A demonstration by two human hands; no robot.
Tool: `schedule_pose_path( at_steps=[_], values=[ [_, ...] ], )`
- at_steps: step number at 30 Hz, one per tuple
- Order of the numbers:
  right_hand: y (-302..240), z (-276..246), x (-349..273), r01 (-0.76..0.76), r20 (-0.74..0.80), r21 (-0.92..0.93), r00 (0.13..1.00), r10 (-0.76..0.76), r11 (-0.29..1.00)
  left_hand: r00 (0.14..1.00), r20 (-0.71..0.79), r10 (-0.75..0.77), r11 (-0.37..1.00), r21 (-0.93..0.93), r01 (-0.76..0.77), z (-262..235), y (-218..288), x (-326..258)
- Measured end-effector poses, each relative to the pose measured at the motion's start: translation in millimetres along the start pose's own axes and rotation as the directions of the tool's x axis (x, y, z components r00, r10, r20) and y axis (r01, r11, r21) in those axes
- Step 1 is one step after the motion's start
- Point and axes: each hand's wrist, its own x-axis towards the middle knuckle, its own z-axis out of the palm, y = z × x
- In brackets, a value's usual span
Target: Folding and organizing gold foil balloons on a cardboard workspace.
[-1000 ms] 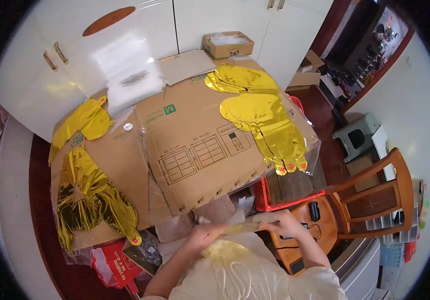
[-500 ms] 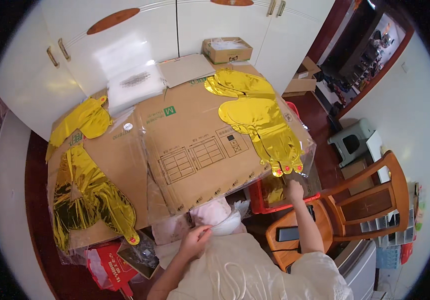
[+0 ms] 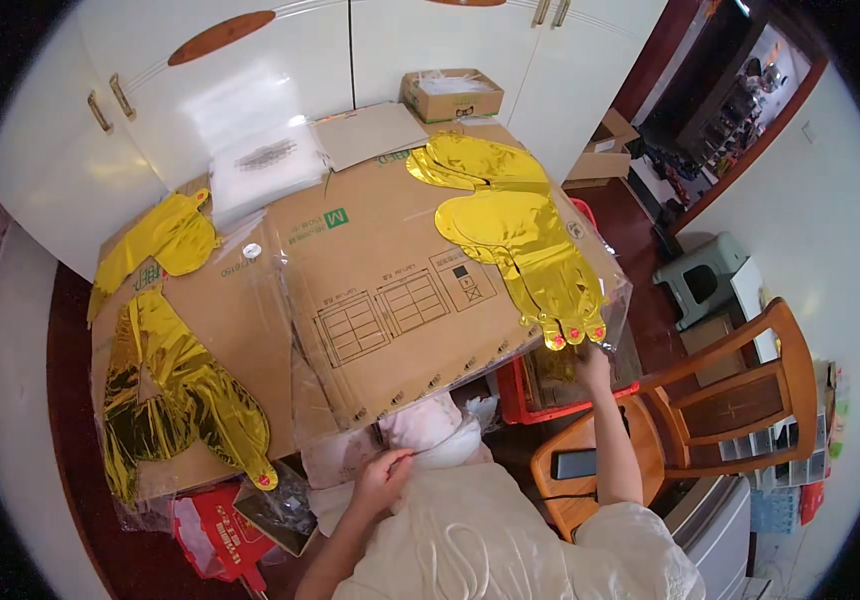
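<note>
Several flat gold foil balloons (image 3: 525,225) lie stacked on the right of the cardboard-covered table (image 3: 350,240), their tabs with red marks overhanging the near edge. Just below those tabs my right hand (image 3: 593,368) reaches in over a red crate (image 3: 517,400). Its fingers are hidden under the edge, so their grip does not show. Near my lap, my left hand (image 3: 382,482) rests with fingers loosely curled together and nothing visible in them. More gold foil pieces (image 3: 215,405) lie on the left of the table, one near the front and another foil piece (image 3: 175,235) farther back.
At the back stand a stack of clear plastic sleeves (image 3: 260,170), a grey card sheet (image 3: 370,135) and a small open carton (image 3: 453,97). A wooden chair (image 3: 650,450) with a phone (image 3: 575,464) on its seat is at my right. Beyond it is a grey stool (image 3: 700,280).
My right hand has moved slightly forward, farther under the balloon tabs at the table edge. My left hand has stayed near my lap, with only a small shift.
</note>
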Motion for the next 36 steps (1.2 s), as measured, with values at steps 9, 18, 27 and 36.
schedule_pose_path(
  at_steps=[9, 18, 27, 36],
  values=[
    [-46, 32, -29, -0.006, 0.172, -0.183, 0.984, 0.038, 0.983, 0.998, 0.010, -0.068, 0.998, -0.018, 0.068, -4, 9, -1],
    [-59, 50, -21, 0.041, 0.286, -0.364, 0.956, 0.070, 0.930, 0.998, -0.031, -0.054, 0.995, 0.081, 0.056, -10, -7, -7],
    [-45, 85, -14, 0.143, 0.451, -0.374, 0.892, 0.044, 0.916, 0.989, -0.026, -0.148, 0.986, 0.068, 0.150, -12, 1, -6],
    [27, 147, 29, 0.349, 0.598, -0.210, 0.785, -0.162, 0.913, 0.948, -0.315, 0.053, 0.989, 0.147, -0.006, -71, -4, -39]
  ],
)
